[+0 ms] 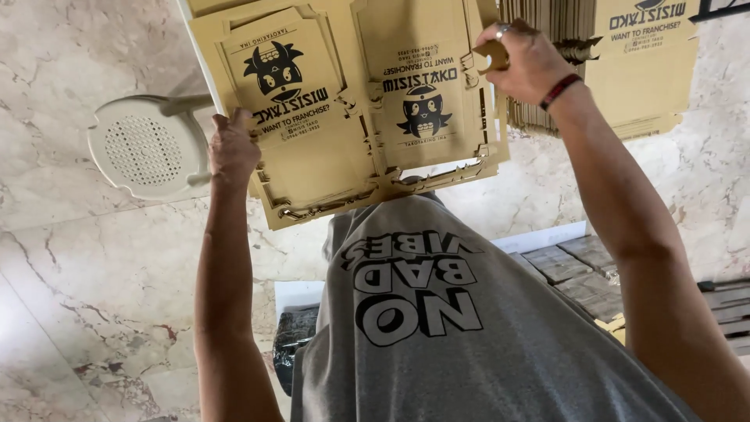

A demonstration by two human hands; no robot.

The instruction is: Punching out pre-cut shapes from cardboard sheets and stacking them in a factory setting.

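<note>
A flat brown die-cut cardboard sheet point(344, 109) with black cartoon prints is held out in front of me. My left hand point(232, 147) grips its left edge, fingers curled around the card. My right hand point(525, 59), with a ring and a red-and-black wristband, pinches a small tab at the sheet's upper right edge. The sheet holds two joined box blanks side by side. My grey printed shirt fills the lower middle of the view.
A thick stack of the same flat cardboard blanks point(625, 62) lies behind my right hand. A white plastic stool point(144, 148) stands at the left on the marble floor point(94, 297). Grey wooden slats point(582, 270) and a dark bag point(293, 336) lie near my legs.
</note>
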